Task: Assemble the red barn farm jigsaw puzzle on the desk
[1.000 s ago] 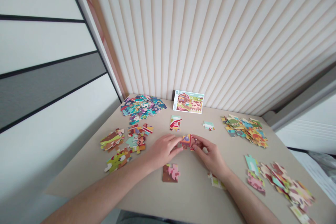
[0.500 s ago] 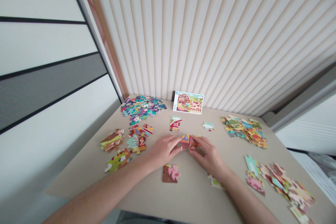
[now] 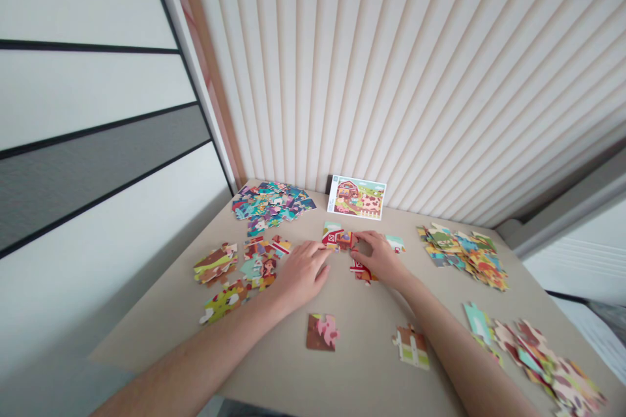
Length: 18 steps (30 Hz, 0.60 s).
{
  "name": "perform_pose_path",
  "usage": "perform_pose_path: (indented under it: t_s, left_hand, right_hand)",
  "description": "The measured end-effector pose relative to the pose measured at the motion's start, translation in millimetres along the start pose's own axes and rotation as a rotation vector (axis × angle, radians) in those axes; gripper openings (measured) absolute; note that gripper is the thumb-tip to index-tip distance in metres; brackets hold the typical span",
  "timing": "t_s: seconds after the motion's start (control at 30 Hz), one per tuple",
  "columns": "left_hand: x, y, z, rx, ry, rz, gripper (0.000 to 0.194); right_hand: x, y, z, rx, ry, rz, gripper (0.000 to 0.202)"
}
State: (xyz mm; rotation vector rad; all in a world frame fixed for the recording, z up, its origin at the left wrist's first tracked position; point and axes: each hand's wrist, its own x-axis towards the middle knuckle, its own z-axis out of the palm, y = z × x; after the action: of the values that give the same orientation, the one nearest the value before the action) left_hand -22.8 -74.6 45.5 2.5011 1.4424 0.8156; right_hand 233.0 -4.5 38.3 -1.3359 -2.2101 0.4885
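My right hand (image 3: pixel 382 259) pinches a red and orange puzzle piece (image 3: pixel 346 239) at its right edge. That piece lies against the right side of a barn corner piece (image 3: pixel 331 236) with a white-framed door; whether they interlock I cannot tell. My left hand (image 3: pixel 302 272) rests just below and left of the corner piece, its thumb apart from the fingers and nothing in its grasp. Its fingertips reach close to the corner piece's lower edge. Under my right hand lies another red barn piece (image 3: pixel 360 272), partly covered. A pale sky piece (image 3: pixel 395 243) shows just beyond that hand.
A farm picture card (image 3: pixel 358 197) leans at the back. Puzzle piles lie around: blue-purple (image 3: pixel 271 203), farm pieces (image 3: pixel 259 260) at left, yellow-green (image 3: pixel 467 254) and cow pieces (image 3: pixel 552 365) at right. A pig piece (image 3: pixel 323 332) and a fence piece (image 3: pixel 411 346) lie in front.
My right hand has moved the red and orange piece up and left to the barn corner piece. My left hand has let go of it and drawn back slightly. The view has shifted a little.
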Motion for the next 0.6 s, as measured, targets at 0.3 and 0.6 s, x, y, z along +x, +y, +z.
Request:
perform_pose_path:
  t_s: [0.3, 0.6]
  left_hand:
    - [1, -3, 3.6, 0.009, -0.030, 0.045, 0.041]
    - [0, -5, 7.3, 0.016, -0.039, 0.035, 0.041]
  right_hand:
    - [-1, 8, 0, -0.039, -0.055, 0.001, 0.045]
    - [0, 13, 3, -0.033, -0.057, -0.001, 0.045]
